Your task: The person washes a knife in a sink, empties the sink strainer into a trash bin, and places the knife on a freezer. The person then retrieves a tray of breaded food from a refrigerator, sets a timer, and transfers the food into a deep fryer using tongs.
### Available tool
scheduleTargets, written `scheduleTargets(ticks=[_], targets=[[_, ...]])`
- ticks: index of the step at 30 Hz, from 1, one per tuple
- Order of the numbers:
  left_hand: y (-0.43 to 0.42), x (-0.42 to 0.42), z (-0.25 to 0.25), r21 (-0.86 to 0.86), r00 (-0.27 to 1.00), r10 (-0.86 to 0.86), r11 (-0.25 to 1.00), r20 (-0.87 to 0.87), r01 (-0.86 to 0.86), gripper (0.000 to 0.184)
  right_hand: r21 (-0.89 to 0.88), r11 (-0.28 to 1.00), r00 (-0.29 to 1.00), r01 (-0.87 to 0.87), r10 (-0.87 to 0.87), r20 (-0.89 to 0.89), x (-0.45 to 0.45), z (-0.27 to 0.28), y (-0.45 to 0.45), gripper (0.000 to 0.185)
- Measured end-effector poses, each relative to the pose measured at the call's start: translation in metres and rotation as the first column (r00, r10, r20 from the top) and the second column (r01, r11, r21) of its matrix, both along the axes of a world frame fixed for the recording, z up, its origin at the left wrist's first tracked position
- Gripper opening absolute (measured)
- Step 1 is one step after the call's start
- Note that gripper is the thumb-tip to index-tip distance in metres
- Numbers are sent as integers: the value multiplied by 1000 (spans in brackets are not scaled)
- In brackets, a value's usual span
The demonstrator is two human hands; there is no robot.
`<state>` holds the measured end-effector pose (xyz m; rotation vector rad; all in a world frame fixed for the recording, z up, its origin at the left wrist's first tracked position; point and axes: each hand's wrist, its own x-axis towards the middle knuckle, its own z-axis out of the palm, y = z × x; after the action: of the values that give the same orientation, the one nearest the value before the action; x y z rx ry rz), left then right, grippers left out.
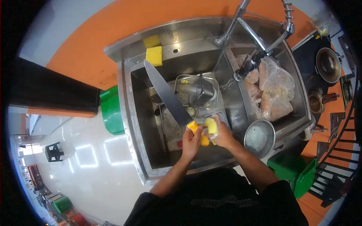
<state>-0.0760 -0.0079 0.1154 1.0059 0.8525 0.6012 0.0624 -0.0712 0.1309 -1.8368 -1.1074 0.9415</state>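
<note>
A large kitchen knife (164, 94) with a wide blade and a yellow handle slants over the left sink basin (149, 124), its tip toward the upper left. My left hand (191, 144) is closed around the handle. In my right hand (223, 136) is a soapy yellow sponge (211, 126), right beside the handle; whether it touches the handle I cannot tell. Beneath them in the basin lie a clear rectangular container (215, 102), a metal pan (203, 94) and other utensils, partly hidden, with scattered food bits.
Another yellow sponge (154, 56) rests on the sink's back ledge. Bagged meat (275, 90) fills the right basin beneath a spray faucet (256, 37). A metal bowl of cloudy water (259, 138) stands at the front right. Green bins (112, 115) flank the sink; a wok (328, 64) is far right.
</note>
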Motion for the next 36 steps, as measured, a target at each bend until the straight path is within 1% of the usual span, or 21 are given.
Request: scheduleTargets(ticks=[2, 3, 5, 7, 8, 10, 11, 13, 15, 17, 20, 21, 24, 27, 28, 30, 31, 33, 34, 35, 36], targets=[[-1, -6, 4, 11, 999, -27, 1000, 25, 27, 16, 92, 982, 980, 167, -156, -123, 7, -13, 2, 53], [0, -13, 2, 18, 996, -83, 996, 14, 83, 17, 60, 977, 943, 205, -181, -279, 13, -12, 5, 64], [-6, -14, 0, -60, 991, -73, 995, 115, 81, 16, -52, 998, 939, 30, -46, -340, 11, 5, 18, 71], [-12, -12, 3, -176, 981, -100, 976, 164, 128, 15, -37, 996, 960, -78, 65, -272, 1, 36, 28, 78], [-13, -13, 5, -192, 978, -127, 968, 168, 159, 15, 49, 995, 996, -91, 92, -20, -5, 33, 36, 61], [-14, -17, 6, -225, 967, -184, 949, 175, 221, 15, 26, 991, 989, -128, 129, -72, -2, 37, 48, 36], [-14, -17, 9, -309, 976, -126, 934, 178, 177, 16, 99, 990, 995, -99, 100, -3, -3, 31, 51, 29], [-6, -28, 8, -200, 968, -228, 949, 102, 244, 17, 243, 968, 992, -61, 31, 125, -6, 22, 60, 23], [-5, -33, 8, -116, 974, -228, 968, -16, 225, 20, 235, 971, 998, 35, -46, 41, -3, 28, 70, 19], [3, -44, 15, -104, 948, -316, 945, -37, 311, 21, 169, 981, 995, 95, -95, -7, 5, 49, 82, 15], [11, -55, 14, -58, 930, -358, 933, -84, 354, 23, 323, 931, 977, 169, -116, -176, 18, 54, 102, 17], [12, -58, 20, -57, 926, -365, 931, -98, 361, 24, 205, 959, 948, 197, -133, -289, 27, 62, 108, 20], [15, -65, 32, 17, 913, -369, 926, -174, 377, 24, 176, 955, 957, 240, -202, -209, 51, 85, 130, 21], [19, -75, 33, 128, 856, -397, 880, -331, 458, 25, 318, 819, 856, 477, -351, -381, 75, 78, 156, 13], [19, -80, 32, 159, 826, -405, 854, -392, 495, 25, 292, 779, 810, 554, -424, -406, 91, 84, 163, 10], [16, -85, 34, 206, 765, -396, 806, -508, 554, 20, 456, 738, 862, 498, -477, -169, 122, 72, 166, 14], [14, -90, 34, 219, 727, -393, 777, -563, 590, 17, 404, 789, 881, 464, -460, -112, 123, 77, 154, 17], [10, -98, 16, 213, 753, -350, 816, -557, 537, 17, 281, 875, 911, 394, -412, 5, 115, 106, 121, 23], [8, -100, 1, 210, 769, -326, 837, -550, 505, 17, 168, 924, 938, 344, -347, -10, 108, 112, 99, 39], [8, -103, -19, 312, 855, -278, 845, -438, 435, 16, 149, 940, 945, 306, -318, 70, 100, 112, 74, 49], [7, -102, -28, 264, 844, -207, 890, -494, 373, 29, 125, 956, 948, 265, -282, 149, 93, 110, 47, 61]])
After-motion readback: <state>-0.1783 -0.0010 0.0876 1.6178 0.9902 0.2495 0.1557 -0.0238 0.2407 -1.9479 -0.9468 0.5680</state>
